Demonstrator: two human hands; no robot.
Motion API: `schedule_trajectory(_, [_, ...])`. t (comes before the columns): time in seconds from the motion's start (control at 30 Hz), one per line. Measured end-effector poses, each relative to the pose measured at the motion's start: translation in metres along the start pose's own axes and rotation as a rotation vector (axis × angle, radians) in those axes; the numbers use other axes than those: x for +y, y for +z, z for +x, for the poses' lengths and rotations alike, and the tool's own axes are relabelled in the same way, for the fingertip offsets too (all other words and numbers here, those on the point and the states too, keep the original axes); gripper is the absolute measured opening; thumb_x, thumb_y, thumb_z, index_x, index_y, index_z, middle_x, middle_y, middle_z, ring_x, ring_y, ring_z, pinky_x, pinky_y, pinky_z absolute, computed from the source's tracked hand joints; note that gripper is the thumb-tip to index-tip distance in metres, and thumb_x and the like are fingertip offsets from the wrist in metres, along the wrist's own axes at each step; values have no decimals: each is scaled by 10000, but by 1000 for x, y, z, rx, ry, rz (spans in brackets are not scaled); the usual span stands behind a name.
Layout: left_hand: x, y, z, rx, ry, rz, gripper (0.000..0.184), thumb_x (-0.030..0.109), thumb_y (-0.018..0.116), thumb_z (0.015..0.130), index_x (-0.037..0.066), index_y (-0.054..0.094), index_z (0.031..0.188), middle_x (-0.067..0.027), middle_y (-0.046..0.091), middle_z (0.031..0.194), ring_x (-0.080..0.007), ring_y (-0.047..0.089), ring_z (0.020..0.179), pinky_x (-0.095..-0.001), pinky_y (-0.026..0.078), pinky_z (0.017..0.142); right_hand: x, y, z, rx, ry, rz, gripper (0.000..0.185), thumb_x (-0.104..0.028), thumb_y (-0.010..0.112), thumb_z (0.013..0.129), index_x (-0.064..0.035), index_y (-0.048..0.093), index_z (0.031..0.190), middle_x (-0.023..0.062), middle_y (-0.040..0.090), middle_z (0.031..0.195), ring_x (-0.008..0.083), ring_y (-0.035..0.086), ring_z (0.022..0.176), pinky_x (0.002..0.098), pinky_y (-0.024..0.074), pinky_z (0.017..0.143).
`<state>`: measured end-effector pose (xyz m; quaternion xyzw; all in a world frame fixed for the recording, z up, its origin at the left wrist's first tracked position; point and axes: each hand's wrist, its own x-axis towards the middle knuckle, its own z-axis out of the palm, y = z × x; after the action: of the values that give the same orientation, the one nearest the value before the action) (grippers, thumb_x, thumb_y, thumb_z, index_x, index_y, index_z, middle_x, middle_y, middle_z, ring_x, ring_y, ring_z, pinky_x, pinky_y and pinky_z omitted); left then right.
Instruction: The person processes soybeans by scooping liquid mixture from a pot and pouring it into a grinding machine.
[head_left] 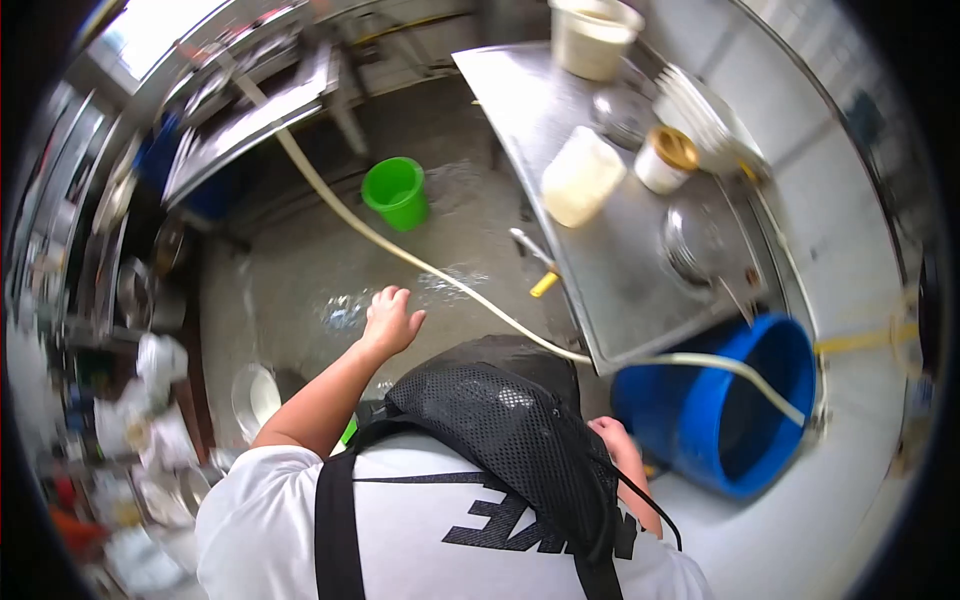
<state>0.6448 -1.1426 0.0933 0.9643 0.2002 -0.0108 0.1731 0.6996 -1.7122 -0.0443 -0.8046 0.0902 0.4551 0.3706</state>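
item: my left hand (391, 326), at nine o'clock, over the floor (250, 290). fingers loosely open, a little apart; i see nothing held.

item: my right hand (612, 438), between four and five o'clock, just beside the barrel, partly hidden by my black mesh bag (480, 405). how far its fingers are open, or whether they hold anything, i cannot tell.

item: one pale hose (715, 362), running from eleven o'clock, past the near corner of the desk (625, 290), to four o'clock.

item: one blue barrel (655, 400), at four o'clock, below the desk edge. the hose crosses its mouth; whether the end lies inside, i cannot tell.

item: one green bucket (405, 213), at eleven o'clock, upright on the floor, apart from my fingers.

item: on the desk, at one o'clock, a whitish jug (583, 180) and a brown-lidded tub (665, 160).

condition: hose laid to the barrel, i judge that much done; no flow of water visible. floor wet, shiny near my left fingers, so drying is undone. barrel's fill and the remaining work: not legible from here.
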Motion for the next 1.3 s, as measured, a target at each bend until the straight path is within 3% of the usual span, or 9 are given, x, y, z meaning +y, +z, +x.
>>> schedule_trajectory(0.13, [-89,27,-79,158,-485,-282,538,296,720,926,-10,585,1348,-276,604,1347,-458,596,1227,-516,491,1048,-160,19,24,-149,-369,-172,267,-301,690,1007,-35,718,992,15,687,789,105,596,588,294,493,561])
schedule_trajectory(0.23, [-144,46,-123,248,-704,-397,374,202,663,933,2,634,1248,-292,685,1184,-464,661,1108,-506,524,981,-240,57,59,-193,-570,-108,280,-286,693,1010,-8,728,1000,28,705,795,104,613,678,301,509,643])
schedule_trajectory(0.3, [-181,65,-159,217,-812,-455,192,141,608,934,22,665,1073,-283,707,1031,-474,677,1014,-530,535,881,-296,90,73,-107,-719,-437,295,-273,700,1008,21,726,1021,53,722,819,122,642,775,309,529,739])
schedule_trajectory(0.53, [-309,120,-300,328,-1341,-514,150,94,598,922,34,678,1033,-275,725,1022,-472,697,983,-553,549,842,-447,188,146,-69,-729,-1053,327,-290,709,994,37,725,992,101,738,839,204,687,809,336,534,761])
schedule_trajectory(0.7, [-338,55,-343,81,-1509,-620,557,505,532,1039,0,724,1173,-244,746,1036,-428,715,1022,-530,546,929,-533,288,200,-188,-675,-1159,326,-288,711,988,38,728,986,103,731,817,208,687,774,338,535,730])
schedule_trajectory(0.8, [-343,41,-345,13,-1473,-622,570,512,550,1030,-10,720,1183,-239,744,1061,-417,704,1071,-522,536,958,-558,342,243,-257,-657,-1197,325,-286,712,984,38,729,982,103,726,803,211,687,754,339,535,711])
schedule_trajectory(0.97, [-371,43,-331,201,-1579,-794,471,467,600,1008,17,723,1070,-231,741,1041,-416,700,1018,-516,535,910,-601,424,317,-387,-671,-1266,324,-284,713,978,39,731,976,105,718,782,215,687,719,341,536,680])
schedule_trajectory(1.13, [-437,4,-316,622,-1680,-689,311,320,632,991,18,698,1029,-238,732,962,-439,697,939,-508,539,835,-719,617,256,-549,-760,-1417,294,-253,701,974,35,747,1009,89,647,651,176,594,479,344,474,477])
schedule_trajectory(1.3, [-544,-30,-307,898,-1787,-351,167,132,583,948,42,679,1050,-253,717,963,-463,687,930,-525,535,819,-795,770,333,-528,-860,-1338,311,-300,701,949,3,750,996,115,726,793,218,704,698,376,571,700])
